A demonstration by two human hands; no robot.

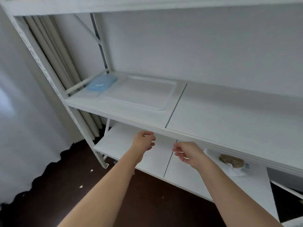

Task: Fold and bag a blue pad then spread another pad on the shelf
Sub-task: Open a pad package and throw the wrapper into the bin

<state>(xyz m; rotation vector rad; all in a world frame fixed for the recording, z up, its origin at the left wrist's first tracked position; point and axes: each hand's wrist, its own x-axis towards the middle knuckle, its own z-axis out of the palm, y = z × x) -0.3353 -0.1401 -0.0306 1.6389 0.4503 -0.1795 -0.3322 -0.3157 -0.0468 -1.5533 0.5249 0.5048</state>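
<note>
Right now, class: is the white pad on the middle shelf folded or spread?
Spread. The white pad lies flat in a single layer on the shelf, all its edges showing, beside the blue bag.

Brown bundle (231,160) partly behind shelf (213,141)

blue pad (102,82): bagged, folded flat | middle shelf (213,112), far-left back corner

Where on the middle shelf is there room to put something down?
The middle shelf is bare right of its dark seam, out to the picture's edge. Left of the seam it's crowded: a white pad lies spread there, with a blue bagged pad at the back left corner.
</note>
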